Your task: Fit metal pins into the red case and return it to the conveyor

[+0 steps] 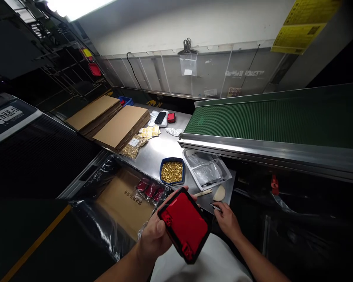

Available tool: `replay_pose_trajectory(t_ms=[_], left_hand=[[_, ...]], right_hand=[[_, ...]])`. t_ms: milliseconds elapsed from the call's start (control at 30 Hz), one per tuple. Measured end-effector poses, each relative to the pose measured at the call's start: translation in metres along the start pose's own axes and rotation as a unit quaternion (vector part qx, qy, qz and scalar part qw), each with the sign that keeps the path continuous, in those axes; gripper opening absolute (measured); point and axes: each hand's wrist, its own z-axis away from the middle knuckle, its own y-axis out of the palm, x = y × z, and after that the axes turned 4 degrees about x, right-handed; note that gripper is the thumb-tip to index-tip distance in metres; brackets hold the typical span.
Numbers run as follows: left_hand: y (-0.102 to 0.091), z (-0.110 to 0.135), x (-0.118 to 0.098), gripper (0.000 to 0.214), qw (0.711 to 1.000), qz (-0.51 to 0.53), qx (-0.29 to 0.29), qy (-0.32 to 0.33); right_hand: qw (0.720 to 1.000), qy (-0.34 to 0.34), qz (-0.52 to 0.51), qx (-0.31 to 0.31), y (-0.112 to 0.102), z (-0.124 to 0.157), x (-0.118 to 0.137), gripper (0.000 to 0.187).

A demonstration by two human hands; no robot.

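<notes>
While the person's left hand (156, 235) holds a red case (184, 226) with a black rim up in front of their body, its grip is closed round the case's left edge, thumb along the near side and fingertips showing over the far corner. The case sits tilted, red face up, near the bottom middle of the scene, just off the near edge of the steel desk (161, 150). The right hand (228, 221) is just right of the case, fingers curled toward a small dark tool (215, 206) at the desk's near edge; from where I stand I cannot tell whether that grip has closed on it. Just beyond the tool lie a pale oval pad (219, 192) and a flat stick (202, 192). Farther back stands a blue bowl (164, 162) full of small gold pieces, with a white tray (191, 166) of clear bags beside it on the right. To the left, below the desk, an open carton (122, 201) lined with plastic film holds several bagged red parts (149, 190). Two stacks of flat cardboard (122, 125) lie at the far left of the desk, with a bag of gold pieces (133, 147) near them and a black phone (160, 117) behind. A green conveyor belt (276, 117) runs along the right.
</notes>
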Motion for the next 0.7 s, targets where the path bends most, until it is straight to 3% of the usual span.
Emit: replay_pose_trajectory(t_ms=[167, 267, 333, 400, 533, 700], left_hand=[[-0.007, 0.001, -0.001, 0.084, 0.999, -0.049, 0.008, 0.012], [-0.009, 0.000, -0.007, 0.090, 0.985, -0.169, 0.005, 0.036], [-0.008, -0.001, -0.013, 0.092, 0.958, -0.275, 0.012, 0.081], [-0.005, -0.002, -0.018, 0.091, 0.927, -0.356, 0.027, 0.116], [0.001, -0.002, -0.027, 0.094, 0.875, -0.464, 0.042, 0.129], [0.003, -0.004, -0.036, 0.096, 0.835, -0.521, 0.061, 0.167]], right_hand=[[0.993, 0.050, -0.091, -0.054, -0.025, -0.010, 0.039, 0.051], [0.984, 0.047, -0.158, -0.062, -0.053, -0.010, 0.084, 0.060], [0.979, 0.026, -0.199, -0.047, -0.075, -0.004, 0.123, 0.066], [0.969, -0.004, -0.247, -0.016, -0.097, 0.009, 0.166, 0.060], [0.908, -0.082, -0.406, 0.057, -0.125, 0.041, 0.232, 0.037], [0.892, -0.134, -0.422, 0.091, -0.130, 0.063, 0.259, 0.023]])
